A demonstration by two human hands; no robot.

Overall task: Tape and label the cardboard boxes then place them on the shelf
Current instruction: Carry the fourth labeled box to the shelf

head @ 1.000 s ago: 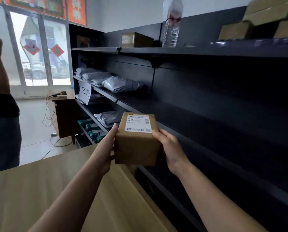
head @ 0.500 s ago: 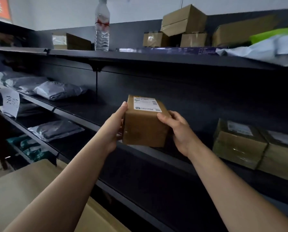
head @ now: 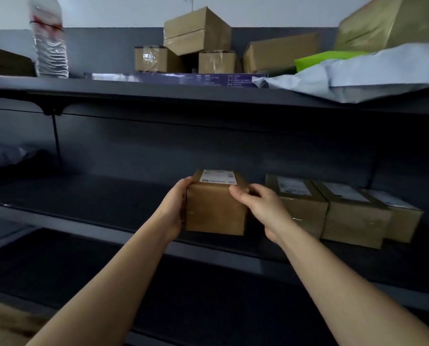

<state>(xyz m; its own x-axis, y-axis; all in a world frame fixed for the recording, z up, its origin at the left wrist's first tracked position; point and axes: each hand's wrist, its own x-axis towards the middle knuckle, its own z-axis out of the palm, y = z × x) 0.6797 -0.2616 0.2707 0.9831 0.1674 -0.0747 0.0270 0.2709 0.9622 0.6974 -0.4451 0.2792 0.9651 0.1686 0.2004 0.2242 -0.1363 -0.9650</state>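
Two hands: the left hand (head: 173, 208) is clasped against the left side of the cardboard box (head: 216, 211), thumb at its top edge. The right hand (head: 261, 208) grips the right side, thumb laid over the front top edge. Neither hand is free.
Reason for grip: opposite sides are held, probably so that the box stays level and its top face stays uncovered.
Box position: low over the front of the middle shelf (head: 83, 196), just left of the shelved row. Whether its base has touched the shelf cannot be told.
Shipping label: one white shipping label (head: 218, 177) on the top face, turned upward as on the neighbouring boxes, presumably so it can be read from in front of the shelf.
Shelved row: three labelled boxes, the nearest box (head: 298, 206), the second box (head: 353, 218) and the third box (head: 403, 218), set side by side. A narrow dark gap separates the nearest from the held box.
Stage, judged: labelling appears done for this box. Tape is too faint to confirm, and placing is in hand.
Top shelf (head: 158, 91): five cardboard boxes in clear view, among them one stacked box (head: 196, 31) resting across two smaller ones. Also one water bottle (head: 50, 43), one flat purple carton (head: 178, 78), one green parcel (head: 328, 58) and grey mailer bags (head: 358, 76), number unclear.
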